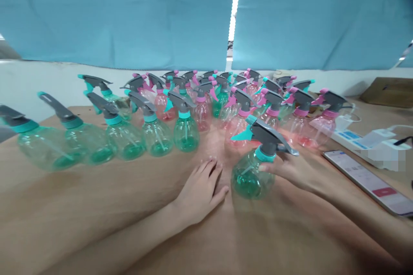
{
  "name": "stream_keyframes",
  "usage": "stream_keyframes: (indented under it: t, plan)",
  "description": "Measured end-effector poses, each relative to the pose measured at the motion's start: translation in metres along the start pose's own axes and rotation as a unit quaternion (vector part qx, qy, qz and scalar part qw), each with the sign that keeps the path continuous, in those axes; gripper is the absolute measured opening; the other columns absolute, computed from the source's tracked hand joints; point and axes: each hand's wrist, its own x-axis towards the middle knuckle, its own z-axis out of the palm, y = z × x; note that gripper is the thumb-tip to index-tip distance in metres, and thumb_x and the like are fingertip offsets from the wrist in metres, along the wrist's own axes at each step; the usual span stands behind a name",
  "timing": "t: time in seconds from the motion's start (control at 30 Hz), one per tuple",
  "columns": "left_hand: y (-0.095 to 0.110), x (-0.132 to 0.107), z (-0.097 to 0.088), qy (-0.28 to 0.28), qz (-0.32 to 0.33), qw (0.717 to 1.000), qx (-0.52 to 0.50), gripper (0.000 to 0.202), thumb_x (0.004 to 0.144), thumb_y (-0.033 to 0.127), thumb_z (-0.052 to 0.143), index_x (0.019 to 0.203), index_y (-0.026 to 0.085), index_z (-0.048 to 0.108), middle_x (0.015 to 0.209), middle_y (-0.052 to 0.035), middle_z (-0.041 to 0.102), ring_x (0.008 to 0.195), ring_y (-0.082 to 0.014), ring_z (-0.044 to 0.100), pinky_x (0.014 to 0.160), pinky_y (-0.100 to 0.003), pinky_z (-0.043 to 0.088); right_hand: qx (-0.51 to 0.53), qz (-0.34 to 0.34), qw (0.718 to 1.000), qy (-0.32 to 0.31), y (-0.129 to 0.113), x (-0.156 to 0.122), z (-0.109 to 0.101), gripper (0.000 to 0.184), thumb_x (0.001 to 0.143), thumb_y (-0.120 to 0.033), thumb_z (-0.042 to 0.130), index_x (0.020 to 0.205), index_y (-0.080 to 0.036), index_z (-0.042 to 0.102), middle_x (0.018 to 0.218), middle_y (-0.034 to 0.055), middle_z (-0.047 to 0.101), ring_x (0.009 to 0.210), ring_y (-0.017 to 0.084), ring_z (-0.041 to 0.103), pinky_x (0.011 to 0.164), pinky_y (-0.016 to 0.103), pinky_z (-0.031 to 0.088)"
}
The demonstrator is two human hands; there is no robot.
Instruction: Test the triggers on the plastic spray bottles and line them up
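My right hand (284, 169) grips a green spray bottle (248, 178) from its right side, with the thumb across the front just under the teal collar. The bottle has a grey head and teal trigger, leans slightly, and holds some green tint at its bottom. Most of the right fingers are hidden behind it. Flat on the table lies my left hand (200, 191), fingers stretched out and slightly apart, holding nothing. A green spray bottle (186, 133) stands beyond the left hand, at the right end of a row of several green ones. A pink spray bottle (240, 126) stands behind the held bottle.
Several more pink and green spray bottles stand packed toward the back of the wooden table (122, 219). On the right lie a phone (364, 178) and a white power strip (351, 139) with plugs and cables. A brown box (389, 92) sits at the back right, below a blue curtain (129, 17).
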Motion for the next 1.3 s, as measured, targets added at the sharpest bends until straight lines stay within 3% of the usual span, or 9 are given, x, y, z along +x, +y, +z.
stream_keyframes:
  t: [0.17, 0.33, 0.47, 0.6, 0.73, 0.87, 1.07, 1.3]
  plan:
    - [-0.001, -0.002, 0.001, 0.021, 0.008, 1.0, 0.001, 0.048, 0.097, 0.039, 0.049, 0.132, 0.006, 0.051, 0.137, -0.0178, 0.053, 0.132, -0.0311, 0.043, 0.107, -0.046, 0.036, -0.126, -0.015, 0.992, 0.006, -0.015, -0.019, 0.001, 0.039, 0.073, -0.046, 0.073, 0.107, -0.028, 0.066, 0.102, 0.0069, 0.071, 0.097, 0.033, 0.067, 0.07, 0.041, 0.055]
    - [-0.004, -0.01, -0.001, 0.038, 0.007, 0.999, 0.017, 0.044, 0.096, 0.036, 0.049, 0.13, 0.009, 0.054, 0.135, -0.0156, 0.056, 0.128, -0.0301, 0.047, 0.104, -0.045, 0.04, -0.164, -0.014, 0.986, 0.009, -0.025, -0.021, 0.004, 0.041, 0.079, -0.051, 0.065, 0.113, -0.028, 0.064, 0.106, 0.0065, 0.071, 0.095, 0.031, 0.067, 0.068, 0.04, 0.055]
    - [-0.011, -0.023, -0.007, 0.055, -0.019, 0.997, 0.045, 0.038, 0.094, 0.028, 0.049, 0.125, 0.009, 0.059, 0.129, -0.016, 0.061, 0.123, -0.0323, 0.052, 0.096, -0.046, 0.047, -0.18, -0.023, 0.983, 0.005, -0.026, 0.0, 0.022, 0.044, 0.081, -0.053, 0.062, 0.118, -0.03, 0.061, 0.103, 0.0066, 0.071, 0.089, 0.029, 0.068, 0.067, 0.039, 0.054]
    - [-0.017, -0.033, -0.011, 0.065, -0.038, 0.995, 0.069, 0.032, 0.091, 0.024, 0.051, 0.118, 0.011, 0.063, 0.125, -0.0152, 0.063, 0.117, -0.0323, 0.057, 0.09, -0.045, 0.05, -0.154, -0.056, 0.986, 0.035, -0.026, 0.036, 0.054, 0.048, 0.084, -0.053, 0.058, 0.116, -0.017, 0.058, 0.102, 0.0115, 0.069, 0.091, 0.027, 0.066, 0.073, 0.039, 0.053]
    - [-0.018, -0.034, -0.011, 0.069, -0.044, 0.993, 0.081, 0.034, 0.09, 0.025, 0.054, 0.118, 0.009, 0.063, 0.125, -0.0168, 0.063, 0.117, -0.0326, 0.057, 0.091, -0.045, 0.049, -0.177, -0.063, 0.982, 0.032, -0.027, 0.066, 0.074, 0.046, 0.085, -0.053, 0.058, 0.112, -0.016, 0.058, 0.104, 0.0119, 0.068, 0.1, 0.028, 0.061, 0.08, 0.039, 0.049]
    - [-0.017, -0.033, -0.009, 0.068, -0.046, 0.994, 0.078, 0.034, 0.089, 0.025, 0.056, 0.117, 0.008, 0.064, 0.123, -0.0177, 0.063, 0.116, -0.0333, 0.057, 0.091, -0.046, 0.049, -0.222, -0.043, 0.974, 0.028, -0.03, 0.085, 0.078, 0.039, 0.083, -0.054, 0.059, 0.096, -0.017, 0.06, 0.092, 0.0109, 0.069, 0.094, 0.031, 0.062, 0.071, 0.039, 0.045]
    - [-0.02, -0.032, -0.008, 0.069, -0.039, 0.995, 0.065, 0.034, 0.088, 0.023, 0.055, 0.118, 0.009, 0.062, 0.122, -0.0173, 0.063, 0.113, -0.0332, 0.057, 0.09, -0.046, 0.05, -0.246, -0.018, 0.969, 0.006, -0.036, 0.099, 0.075, 0.034, 0.085, -0.053, 0.058, 0.083, -0.02, 0.058, 0.082, 0.0061, 0.069, 0.076, 0.026, 0.064, 0.053, 0.031, 0.034]
    - [-0.024, -0.033, -0.01, 0.064, -0.021, 0.996, 0.054, 0.032, 0.09, 0.02, 0.051, 0.12, 0.011, 0.06, 0.125, -0.0169, 0.06, 0.115, -0.032, 0.056, 0.09, -0.047, 0.05, -0.221, -0.013, 0.975, -0.006, -0.037, 0.105, 0.076, 0.048, 0.086, -0.053, 0.058, 0.115, -0.014, 0.061, 0.088, 0.0098, 0.072, 0.081, 0.029, 0.067, 0.059, 0.033, 0.041]
